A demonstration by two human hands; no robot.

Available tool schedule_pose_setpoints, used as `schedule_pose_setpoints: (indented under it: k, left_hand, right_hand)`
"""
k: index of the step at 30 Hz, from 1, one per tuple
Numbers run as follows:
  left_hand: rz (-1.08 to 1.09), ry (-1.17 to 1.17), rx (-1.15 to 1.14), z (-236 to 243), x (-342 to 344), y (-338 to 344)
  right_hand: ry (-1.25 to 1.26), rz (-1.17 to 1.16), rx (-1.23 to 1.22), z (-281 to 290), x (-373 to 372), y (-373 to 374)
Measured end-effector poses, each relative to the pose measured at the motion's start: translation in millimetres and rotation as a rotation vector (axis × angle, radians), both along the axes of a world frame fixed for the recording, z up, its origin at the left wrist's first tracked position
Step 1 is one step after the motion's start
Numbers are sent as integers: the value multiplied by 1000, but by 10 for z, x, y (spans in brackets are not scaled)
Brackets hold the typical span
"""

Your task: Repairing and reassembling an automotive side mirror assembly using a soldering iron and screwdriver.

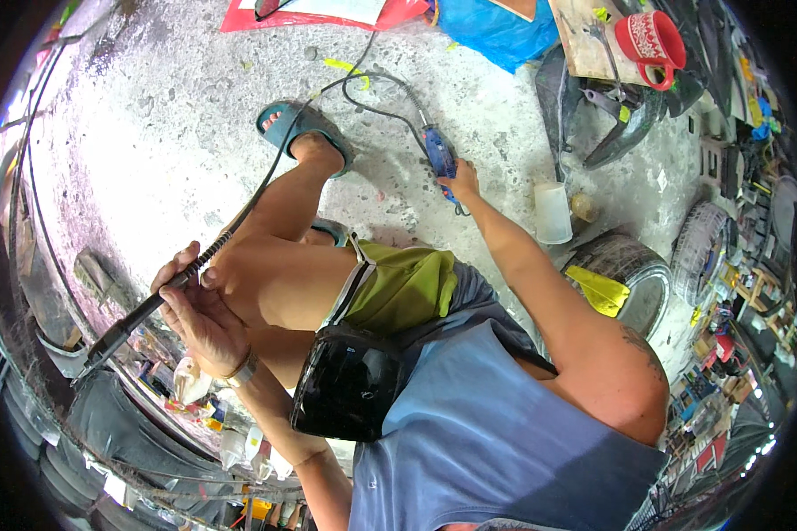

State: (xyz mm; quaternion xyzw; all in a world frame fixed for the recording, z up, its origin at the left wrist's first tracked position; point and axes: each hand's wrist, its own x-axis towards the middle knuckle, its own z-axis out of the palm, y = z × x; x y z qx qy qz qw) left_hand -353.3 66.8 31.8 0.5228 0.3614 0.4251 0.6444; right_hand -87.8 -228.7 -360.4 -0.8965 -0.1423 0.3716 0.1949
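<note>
My left hand (pixel 202 314) is at the left, fingers closed around the black handpiece (pixel 137 317) of a flexible shaft. The handpiece slants down and left; what sits at its tip is too small to make out. From its other end the black shaft (pixel 274 159) curves up across the floor and loops round to a blue rotary tool (pixel 439 152). That tool lies at floor level, and my right hand (pixel 460 182) grips its rear end, arm stretched forward. A power cord shows beside the tool.
Right of my arm stand a translucent plastic cup (pixel 553 212) and a tyre (pixel 624 274) with a yellow piece on it. A red mug (pixel 652 46) rests on a wooden board at the far right. A blue plastic sheet (pixel 487 31) lies at the back. A black box-like object (pixel 345 385) covers my lap.
</note>
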Motion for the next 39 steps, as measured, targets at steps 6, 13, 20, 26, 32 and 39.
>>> schedule_pose_setpoints:
  k: [6,13,20,26,32,39]
  left_hand:
    - [-21,-16,-17,-14,112,1]
    - [5,9,19,-31,56,26]
    - [137,195,-233,105,235,-44]
    - [28,-183,-227,47,178,-33]
    - [-60,-328,-144,40,197,36]
    - [67,-243,-180,62,14,254]
  right_hand:
    - [-164,-376,-35,-69,-122,-90]
    - [-32,-488,-51,-106,-226,-135]
    - [47,-433,304,-534,-66,-450]
    - [339,-355,283,-544,61,-402]
    - [-419,105,-3,-218,513,-334]
    - [112,183,863,2493,296,1378]
